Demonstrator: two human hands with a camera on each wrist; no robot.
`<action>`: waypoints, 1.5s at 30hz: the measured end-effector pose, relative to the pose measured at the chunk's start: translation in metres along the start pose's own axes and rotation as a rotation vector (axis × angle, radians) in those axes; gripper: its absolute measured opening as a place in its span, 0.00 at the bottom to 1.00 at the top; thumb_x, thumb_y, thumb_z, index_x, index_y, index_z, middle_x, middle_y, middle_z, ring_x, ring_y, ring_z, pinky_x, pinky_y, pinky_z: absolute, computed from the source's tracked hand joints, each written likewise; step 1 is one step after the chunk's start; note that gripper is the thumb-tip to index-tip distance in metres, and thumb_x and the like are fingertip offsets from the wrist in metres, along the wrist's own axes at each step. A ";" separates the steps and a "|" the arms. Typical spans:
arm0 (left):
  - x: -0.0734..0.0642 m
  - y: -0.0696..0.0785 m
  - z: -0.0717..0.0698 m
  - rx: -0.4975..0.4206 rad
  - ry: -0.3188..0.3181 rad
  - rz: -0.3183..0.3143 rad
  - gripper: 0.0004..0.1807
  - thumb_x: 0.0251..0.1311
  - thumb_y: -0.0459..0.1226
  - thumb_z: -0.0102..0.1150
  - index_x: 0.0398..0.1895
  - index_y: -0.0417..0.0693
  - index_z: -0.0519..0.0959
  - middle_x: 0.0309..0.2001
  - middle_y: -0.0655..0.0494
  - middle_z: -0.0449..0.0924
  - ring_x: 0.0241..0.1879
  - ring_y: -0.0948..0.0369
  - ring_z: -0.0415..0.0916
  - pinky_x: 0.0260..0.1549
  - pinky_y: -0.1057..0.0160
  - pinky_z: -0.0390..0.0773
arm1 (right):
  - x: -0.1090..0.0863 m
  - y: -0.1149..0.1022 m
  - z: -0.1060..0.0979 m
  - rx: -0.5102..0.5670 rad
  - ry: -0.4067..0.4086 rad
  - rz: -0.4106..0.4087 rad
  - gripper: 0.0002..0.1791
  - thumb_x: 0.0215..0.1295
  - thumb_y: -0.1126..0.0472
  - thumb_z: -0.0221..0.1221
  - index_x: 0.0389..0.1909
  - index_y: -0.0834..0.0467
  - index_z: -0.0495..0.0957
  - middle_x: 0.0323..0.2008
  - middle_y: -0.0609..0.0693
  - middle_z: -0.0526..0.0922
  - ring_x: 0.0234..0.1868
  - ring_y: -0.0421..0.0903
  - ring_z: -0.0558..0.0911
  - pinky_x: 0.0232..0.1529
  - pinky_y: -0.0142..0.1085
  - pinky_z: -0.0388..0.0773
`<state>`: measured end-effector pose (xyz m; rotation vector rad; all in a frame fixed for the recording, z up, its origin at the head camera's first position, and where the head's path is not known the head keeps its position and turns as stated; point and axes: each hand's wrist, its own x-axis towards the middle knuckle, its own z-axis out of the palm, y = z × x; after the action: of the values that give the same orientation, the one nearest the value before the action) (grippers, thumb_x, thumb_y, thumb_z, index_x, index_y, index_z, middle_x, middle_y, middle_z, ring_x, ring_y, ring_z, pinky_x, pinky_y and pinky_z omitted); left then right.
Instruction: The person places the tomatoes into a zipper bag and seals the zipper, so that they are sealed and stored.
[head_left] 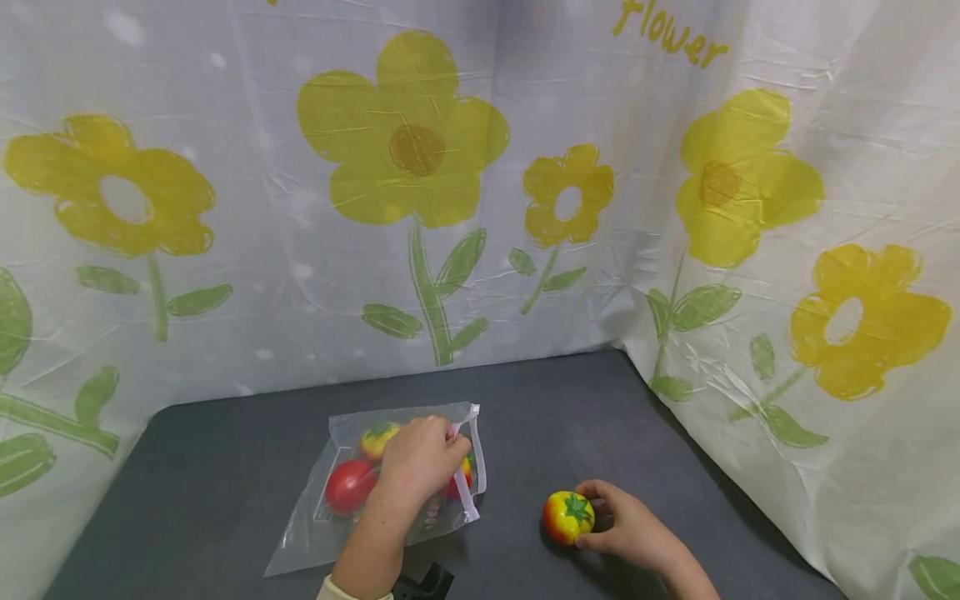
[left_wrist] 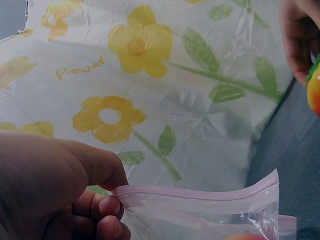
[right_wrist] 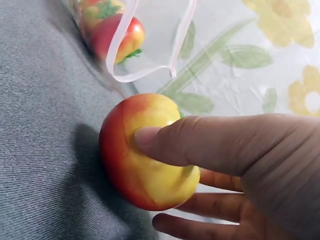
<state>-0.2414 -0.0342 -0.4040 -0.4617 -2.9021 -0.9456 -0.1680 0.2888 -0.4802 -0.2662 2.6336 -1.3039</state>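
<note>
In the head view, a clear zip bag (head_left: 300, 542) with a pink-white zip edge lies on the dark table, its mouth facing right. My left hand (head_left: 420, 462) pinches the upper edge of that mouth, and the zip strip (left_wrist: 200, 195) stands lifted in the left wrist view. Inside the bag are a red toy fruit (head_left: 350, 486) and red-yellow ones, partly hidden by the hand. Right of the bag, my right hand (head_left: 633, 529) holds a red-and-yellow toy tomato (head_left: 567, 517) with a green leafy top, thumb on one side and fingers on the other.
The dark grey table (head_left: 225, 467) runs back to a white curtain (head_left: 262, 317) printed with yellow flowers. Another curtain side closes off the table's right edge. A black wrist strap (head_left: 423, 583) shows at my left wrist.
</note>
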 end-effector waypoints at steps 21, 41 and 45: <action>-0.001 0.000 -0.002 0.009 -0.005 -0.005 0.19 0.57 0.41 0.59 0.11 0.49 0.68 0.12 0.57 0.66 0.13 0.60 0.66 0.17 0.64 0.63 | 0.013 -0.018 0.007 -0.064 0.059 0.004 0.29 0.53 0.49 0.77 0.53 0.57 0.81 0.46 0.49 0.83 0.41 0.47 0.83 0.38 0.38 0.79; -0.003 0.002 -0.003 0.032 0.015 -0.001 0.21 0.59 0.43 0.61 0.11 0.48 0.68 0.12 0.56 0.65 0.13 0.58 0.64 0.17 0.64 0.64 | 0.067 -0.071 0.051 -0.062 0.160 -0.085 0.29 0.53 0.52 0.76 0.52 0.61 0.80 0.43 0.51 0.82 0.35 0.48 0.84 0.32 0.36 0.80; -0.002 0.004 -0.003 0.034 0.012 -0.005 0.21 0.61 0.43 0.61 0.12 0.49 0.69 0.13 0.56 0.65 0.13 0.59 0.64 0.17 0.64 0.64 | 0.072 -0.074 0.056 -0.055 0.149 -0.095 0.29 0.53 0.53 0.76 0.52 0.62 0.80 0.43 0.52 0.82 0.34 0.48 0.83 0.31 0.37 0.80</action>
<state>-0.2381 -0.0334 -0.4001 -0.4455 -2.9045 -0.8950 -0.2175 0.1842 -0.4610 -0.3170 2.8161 -1.3304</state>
